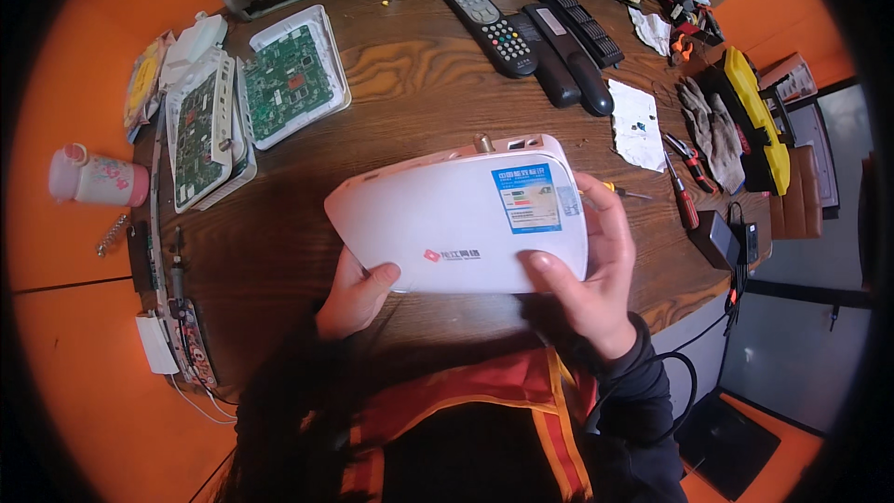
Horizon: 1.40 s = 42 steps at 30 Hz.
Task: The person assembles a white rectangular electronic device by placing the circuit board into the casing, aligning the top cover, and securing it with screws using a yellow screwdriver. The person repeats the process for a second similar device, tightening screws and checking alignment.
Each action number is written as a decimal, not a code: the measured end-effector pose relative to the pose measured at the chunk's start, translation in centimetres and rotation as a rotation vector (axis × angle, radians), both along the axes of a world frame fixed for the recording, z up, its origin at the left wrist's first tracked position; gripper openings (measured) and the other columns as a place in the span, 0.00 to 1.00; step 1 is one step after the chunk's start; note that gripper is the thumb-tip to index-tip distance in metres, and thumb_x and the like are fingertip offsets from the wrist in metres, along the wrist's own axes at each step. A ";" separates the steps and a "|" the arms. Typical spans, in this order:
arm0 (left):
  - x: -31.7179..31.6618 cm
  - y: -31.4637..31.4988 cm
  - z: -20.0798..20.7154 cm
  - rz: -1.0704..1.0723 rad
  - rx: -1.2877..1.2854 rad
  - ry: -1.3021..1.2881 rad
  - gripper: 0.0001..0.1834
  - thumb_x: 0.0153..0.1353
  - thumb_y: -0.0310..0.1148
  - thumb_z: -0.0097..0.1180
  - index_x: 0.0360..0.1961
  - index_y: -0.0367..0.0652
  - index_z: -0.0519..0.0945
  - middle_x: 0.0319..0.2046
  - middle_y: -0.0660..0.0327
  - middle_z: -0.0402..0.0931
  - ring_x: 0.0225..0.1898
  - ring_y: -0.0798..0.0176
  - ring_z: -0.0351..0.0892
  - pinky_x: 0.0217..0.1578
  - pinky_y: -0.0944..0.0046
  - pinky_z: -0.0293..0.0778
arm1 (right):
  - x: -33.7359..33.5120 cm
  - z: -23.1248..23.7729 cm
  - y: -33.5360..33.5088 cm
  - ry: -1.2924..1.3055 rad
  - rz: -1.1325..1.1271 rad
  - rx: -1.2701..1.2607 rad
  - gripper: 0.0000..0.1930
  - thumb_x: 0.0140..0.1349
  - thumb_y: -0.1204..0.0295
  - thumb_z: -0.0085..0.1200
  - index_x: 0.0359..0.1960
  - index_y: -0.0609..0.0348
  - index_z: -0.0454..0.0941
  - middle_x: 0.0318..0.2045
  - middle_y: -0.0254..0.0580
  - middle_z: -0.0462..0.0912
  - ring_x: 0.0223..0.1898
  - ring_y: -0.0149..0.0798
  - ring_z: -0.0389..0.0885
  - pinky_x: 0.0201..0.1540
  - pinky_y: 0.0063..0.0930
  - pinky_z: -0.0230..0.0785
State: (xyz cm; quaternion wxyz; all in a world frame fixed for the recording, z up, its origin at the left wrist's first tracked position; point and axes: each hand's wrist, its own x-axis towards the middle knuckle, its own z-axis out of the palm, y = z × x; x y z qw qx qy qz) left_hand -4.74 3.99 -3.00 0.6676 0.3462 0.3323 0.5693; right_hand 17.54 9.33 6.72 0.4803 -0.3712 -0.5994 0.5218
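Between my two hands is a white set-top box [410, 210], held tilted above the near part of the wooden table. A blue label is stuck on its top at the right, and a metal coaxial connector [483, 142] stands out from its far edge beside other ports. My left hand [358, 293] grips the box's lower left corner, thumb on top and the fingers hidden beneath. Wrapped round the right end, my right hand [596, 265] presses its thumb on the top face, its fingers along the side.
Opened white casings with green circuit boards [293, 79] lie at the back left. Remote controls [484, 23] rest at the back. Screwdrivers [684, 200], gloves [712, 130] and a yellow-black toolbox [759, 121] are at the right. A soldering iron [178, 265] and pink-white bottle [98, 177] are leftward.
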 end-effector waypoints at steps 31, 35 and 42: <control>-2.5 1.1 1.3 -0.030 -0.413 0.091 0.14 0.64 0.38 0.47 0.46 0.40 0.70 0.34 0.62 0.73 0.36 0.72 0.72 0.39 0.71 0.69 | -5.3 -7.0 3.0 -0.159 0.244 -0.549 0.17 0.61 0.64 0.53 0.44 0.66 0.75 0.32 0.38 0.80 0.31 0.24 0.76 0.35 0.16 0.67; -2.3 0.9 1.5 -0.019 -0.399 0.137 0.14 0.64 0.38 0.47 0.45 0.41 0.70 0.33 0.62 0.73 0.36 0.72 0.72 0.38 0.71 0.68 | -4.9 -7.2 3.1 -0.149 0.311 -0.503 0.18 0.61 0.62 0.53 0.43 0.68 0.75 0.32 0.39 0.80 0.32 0.26 0.76 0.36 0.17 0.67; -2.3 0.9 1.4 -0.021 -0.395 0.115 0.15 0.64 0.39 0.47 0.46 0.41 0.70 0.33 0.62 0.73 0.36 0.73 0.72 0.39 0.71 0.69 | -4.8 -7.4 3.0 -0.173 0.319 -0.428 0.19 0.62 0.62 0.51 0.45 0.68 0.74 0.33 0.39 0.80 0.32 0.25 0.75 0.35 0.16 0.66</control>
